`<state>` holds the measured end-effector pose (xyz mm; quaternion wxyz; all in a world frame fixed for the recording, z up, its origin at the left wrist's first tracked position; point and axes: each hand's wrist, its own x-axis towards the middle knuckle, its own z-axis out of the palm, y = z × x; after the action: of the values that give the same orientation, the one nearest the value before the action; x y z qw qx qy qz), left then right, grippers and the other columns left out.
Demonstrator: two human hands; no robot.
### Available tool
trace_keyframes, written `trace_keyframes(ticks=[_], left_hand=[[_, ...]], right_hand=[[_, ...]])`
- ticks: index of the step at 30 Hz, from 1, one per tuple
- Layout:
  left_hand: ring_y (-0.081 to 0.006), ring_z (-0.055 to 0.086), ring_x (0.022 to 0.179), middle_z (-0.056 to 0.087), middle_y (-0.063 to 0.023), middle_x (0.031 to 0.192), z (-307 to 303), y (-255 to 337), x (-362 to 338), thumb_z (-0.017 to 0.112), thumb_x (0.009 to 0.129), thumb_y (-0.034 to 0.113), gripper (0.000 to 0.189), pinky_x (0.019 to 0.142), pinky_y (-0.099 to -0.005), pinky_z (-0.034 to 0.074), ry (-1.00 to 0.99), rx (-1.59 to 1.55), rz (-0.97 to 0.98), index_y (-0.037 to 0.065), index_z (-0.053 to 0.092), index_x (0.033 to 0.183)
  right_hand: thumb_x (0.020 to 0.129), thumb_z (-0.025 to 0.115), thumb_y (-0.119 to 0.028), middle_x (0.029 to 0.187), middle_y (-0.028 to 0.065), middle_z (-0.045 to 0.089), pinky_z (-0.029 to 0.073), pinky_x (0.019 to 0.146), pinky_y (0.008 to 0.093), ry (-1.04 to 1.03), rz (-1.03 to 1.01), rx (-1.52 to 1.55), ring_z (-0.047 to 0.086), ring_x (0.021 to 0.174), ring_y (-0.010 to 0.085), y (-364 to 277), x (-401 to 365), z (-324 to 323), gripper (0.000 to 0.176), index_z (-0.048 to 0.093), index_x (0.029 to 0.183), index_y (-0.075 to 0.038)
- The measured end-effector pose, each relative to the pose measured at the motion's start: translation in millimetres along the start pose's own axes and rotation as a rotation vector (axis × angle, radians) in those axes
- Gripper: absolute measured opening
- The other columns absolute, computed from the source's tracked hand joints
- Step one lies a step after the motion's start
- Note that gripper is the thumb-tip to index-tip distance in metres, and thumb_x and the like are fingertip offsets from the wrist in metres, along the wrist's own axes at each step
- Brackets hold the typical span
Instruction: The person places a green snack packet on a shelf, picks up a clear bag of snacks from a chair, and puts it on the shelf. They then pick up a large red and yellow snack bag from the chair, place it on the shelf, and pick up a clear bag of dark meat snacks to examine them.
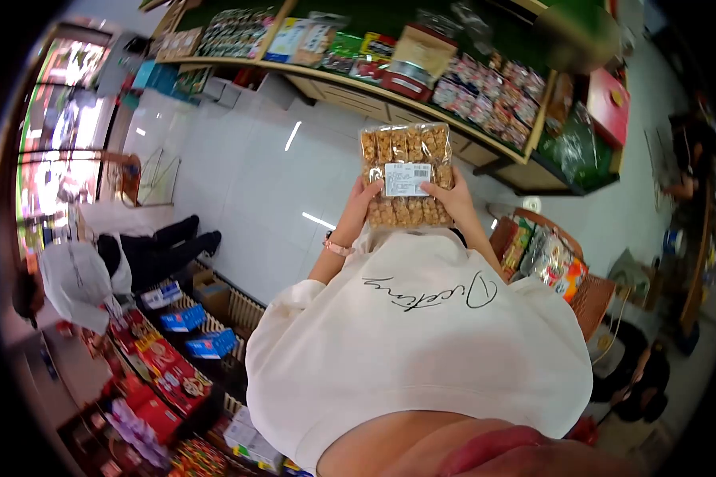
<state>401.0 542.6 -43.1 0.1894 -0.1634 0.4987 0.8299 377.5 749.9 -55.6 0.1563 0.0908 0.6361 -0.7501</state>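
Observation:
A clear plastic package of brown, nutty-looking pieces in rows is held up in front of my white sweatshirt. A white label with a barcode is on its middle. My left hand grips the package's right edge, its thumb at the label's lower right corner. On the other edge, my right hand holds on with its thumb beside the label; a pink band is on that wrist. The fingers behind the package are hidden.
Ahead stands a long display shelf with packaged goods. A chair bearing snack bags is at the right. A person in white stands at the left, near racks with red boxes. Other people are at the right.

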Motion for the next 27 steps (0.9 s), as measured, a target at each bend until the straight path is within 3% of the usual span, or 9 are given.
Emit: trace_keyframes(ticks=[4,8,12,13,17,18,24,27], left_hand=[[-0.0135,0.050,0.098,0.053,-0.0084,0.110,-38,-8,-11,0.058,0.083,0.018,0.042,0.084,-0.0274,0.041,0.205,0.018,0.174,-0.001,0.041,0.116],[-0.0143,0.050,0.099,0.052,-0.0082,0.112,-52,-8,-26,0.059,0.082,0.019,0.047,0.084,-0.0277,0.041,0.321,-0.257,0.126,-0.001,0.039,0.120],[-0.0159,0.054,0.096,0.054,-0.0081,0.110,-84,-8,1,0.059,0.082,0.021,0.049,0.081,-0.0284,0.045,0.491,-0.323,0.264,0.001,0.038,0.121],[-0.0157,0.056,0.093,0.054,-0.0084,0.108,-84,14,0,0.059,0.082,0.022,0.047,0.072,-0.0280,0.050,0.502,-0.327,0.247,0.002,0.040,0.120],[-0.0195,0.058,0.089,0.056,-0.0124,0.103,-109,71,35,0.054,0.084,0.017,0.035,0.074,-0.0323,0.052,0.552,-0.372,0.323,-0.003,0.045,0.112],[-0.0136,0.056,0.088,0.056,-0.0082,0.105,-118,87,45,0.059,0.082,0.023,0.043,0.071,-0.0264,0.049,0.531,-0.318,0.357,0.001,0.043,0.115],[-0.0129,0.051,0.095,0.055,-0.0065,0.107,-167,164,106,0.058,0.083,0.023,0.042,0.085,-0.0266,0.040,0.586,-0.199,0.397,0.001,0.044,0.116],[-0.0130,0.050,0.097,0.054,-0.0061,0.108,-186,190,131,0.058,0.083,0.024,0.044,0.086,-0.0263,0.039,0.608,-0.189,0.426,0.000,0.043,0.117]], right_hand=[[0.064,0.077,-0.018,0.104,0.0117,0.056,0.044,0.082,0.0281,-0.153,-0.004,-0.094,0.054,0.094,0.0177,4,30,39,0.068,0.042,0.118,0.004],[0.063,0.077,-0.017,0.108,0.0128,0.055,0.043,0.085,0.0290,-0.409,0.130,-0.237,0.053,0.097,0.0185,2,65,64,0.071,0.041,0.119,0.005],[0.063,0.077,-0.017,0.106,0.0138,0.055,0.043,0.084,0.0285,-0.521,0.044,-0.261,0.054,0.098,0.0185,-2,107,109,0.069,0.042,0.117,0.006],[0.064,0.077,-0.017,0.104,0.0138,0.056,0.044,0.082,0.0280,-0.507,0.060,-0.290,0.055,0.095,0.0179,-8,118,122,0.067,0.043,0.116,0.006],[0.065,0.077,-0.017,0.102,0.0123,0.057,0.046,0.077,0.0271,-0.565,0.046,-0.264,0.056,0.088,0.0170,-38,175,173,0.065,0.043,0.115,0.007],[0.065,0.077,-0.017,0.102,0.0124,0.057,0.046,0.077,0.0269,-0.582,0.044,-0.250,0.056,0.088,0.0169,-44,194,185,0.065,0.043,0.115,0.007],[0.071,0.072,-0.018,0.102,0.0110,0.056,0.044,0.078,0.0237,-0.584,-0.086,-0.215,0.055,0.090,0.0142,-68,281,252,0.059,0.042,0.116,0.006],[0.075,0.068,-0.018,0.102,0.0093,0.056,0.043,0.078,0.0239,-0.603,0.017,-0.137,0.055,0.089,0.0134,-62,320,272,0.052,0.043,0.115,0.005]])
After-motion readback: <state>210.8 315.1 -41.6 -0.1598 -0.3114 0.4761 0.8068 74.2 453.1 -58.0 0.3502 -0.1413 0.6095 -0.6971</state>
